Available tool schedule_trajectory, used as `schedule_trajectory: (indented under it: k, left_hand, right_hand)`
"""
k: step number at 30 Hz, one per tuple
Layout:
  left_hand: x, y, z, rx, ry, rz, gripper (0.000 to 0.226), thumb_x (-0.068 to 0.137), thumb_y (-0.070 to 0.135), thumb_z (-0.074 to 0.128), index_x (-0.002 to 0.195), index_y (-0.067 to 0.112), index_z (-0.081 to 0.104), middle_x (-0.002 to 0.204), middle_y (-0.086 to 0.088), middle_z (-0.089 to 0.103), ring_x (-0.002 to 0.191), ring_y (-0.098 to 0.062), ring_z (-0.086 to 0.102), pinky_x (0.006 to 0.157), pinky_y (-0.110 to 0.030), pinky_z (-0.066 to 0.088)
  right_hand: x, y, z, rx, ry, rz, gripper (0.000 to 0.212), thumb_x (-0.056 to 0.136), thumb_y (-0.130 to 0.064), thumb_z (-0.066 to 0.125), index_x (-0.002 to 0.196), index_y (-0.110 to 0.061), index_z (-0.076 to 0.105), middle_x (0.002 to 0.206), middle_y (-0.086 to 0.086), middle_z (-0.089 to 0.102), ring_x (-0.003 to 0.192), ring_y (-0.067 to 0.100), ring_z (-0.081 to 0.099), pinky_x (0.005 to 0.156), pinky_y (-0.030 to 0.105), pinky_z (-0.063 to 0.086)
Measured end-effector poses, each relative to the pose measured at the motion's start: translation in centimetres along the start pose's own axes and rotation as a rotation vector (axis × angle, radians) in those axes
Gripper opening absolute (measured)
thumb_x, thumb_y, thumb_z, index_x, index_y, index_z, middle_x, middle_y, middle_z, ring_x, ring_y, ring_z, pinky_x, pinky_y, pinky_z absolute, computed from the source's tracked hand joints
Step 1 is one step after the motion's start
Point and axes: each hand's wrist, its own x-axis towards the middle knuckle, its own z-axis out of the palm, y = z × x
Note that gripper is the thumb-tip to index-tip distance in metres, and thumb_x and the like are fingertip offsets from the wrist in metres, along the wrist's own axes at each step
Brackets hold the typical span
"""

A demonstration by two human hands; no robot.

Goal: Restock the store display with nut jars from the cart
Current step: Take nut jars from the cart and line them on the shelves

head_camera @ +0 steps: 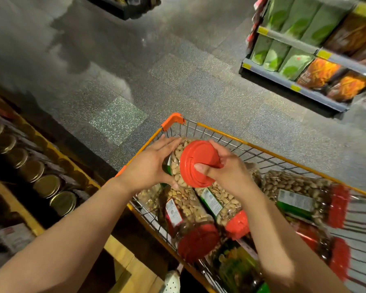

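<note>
Both of my hands hold one clear nut jar (pixel 178 163) with a red lid, tilted so the lid faces me, above the front left corner of the orange wire cart (pixel 251 142). My left hand (pixel 148 163) wraps the jar's body. My right hand (pixel 224 168) grips the red lid (pixel 197 159). Several more red-lidded nut jars (pixel 190 216) lie on their sides in the cart below. The display (pixel 32 218) with yellow-edged shelves stands to my left.
Gold-lidded jars (pixel 47 185) line the left display's shelf. A shelf unit (pixel 317 58) with green and orange packets stands across the aisle at the upper right. Grey speckled floor (pixel 178 81) stretches ahead of the cart.
</note>
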Motion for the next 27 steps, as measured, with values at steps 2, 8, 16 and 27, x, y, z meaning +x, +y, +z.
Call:
schedule_trajectory:
  k: [2, 8, 16, 27]
  left_hand:
    - [-1.2, 1.5, -1.0, -0.026, 0.012, 0.002, 0.133, 0.048, 0.041, 0.099, 0.159, 0.018, 0.029, 0.164, -0.001, 0.031, 0.155, -0.024, 0.019, 0.127, -0.038, 0.016]
    - [-6.7, 7.3, -4.2, -0.069, 0.127, 0.035, 0.134, 0.042, 0.043, 0.100, 0.157, 0.015, 0.037, 0.156, 0.006, 0.039, 0.146, -0.008, 0.033, 0.119, -0.012, 0.019]
    - [-15.4, 15.1, -6.1, -0.234, 0.221, 0.054, 0.135, 0.029, 0.060, 0.097, 0.151, 0.025, 0.049, 0.152, 0.009, 0.049, 0.142, -0.003, 0.041, 0.123, -0.031, 0.029]
    - [-28.0, 25.3, -6.2, -0.360, 0.411, 0.032, 0.074, 0.033, 0.052, 0.099, 0.090, 0.077, 0.060, 0.124, 0.021, 0.059, 0.111, 0.012, 0.055, 0.085, -0.009, 0.040]
  right_hand:
    - [-2.1, -1.4, -0.6, 0.052, 0.017, -0.034, 0.100, 0.046, -0.075, 0.086, 0.137, -0.061, 0.047, 0.137, -0.012, 0.061, 0.122, 0.008, 0.060, 0.108, 0.042, 0.050]
    - [-9.4, -6.1, -0.8, 0.196, 0.025, -0.163, 0.080, 0.056, -0.059, 0.086, 0.127, -0.057, 0.048, 0.135, -0.011, 0.057, 0.122, 0.012, 0.061, 0.111, 0.045, 0.048]
    - [-21.1, -9.8, -1.7, 0.120, 0.097, -0.356, 0.094, 0.064, -0.060, 0.078, 0.149, -0.036, 0.046, 0.142, -0.010, 0.055, 0.124, 0.006, 0.059, 0.111, 0.033, 0.047]
    - [-33.4, -11.6, -2.6, 0.247, 0.008, -0.540, 0.087, 0.065, -0.064, 0.086, 0.143, -0.045, 0.053, 0.136, -0.025, 0.053, 0.125, 0.005, 0.057, 0.100, 0.029, 0.053]
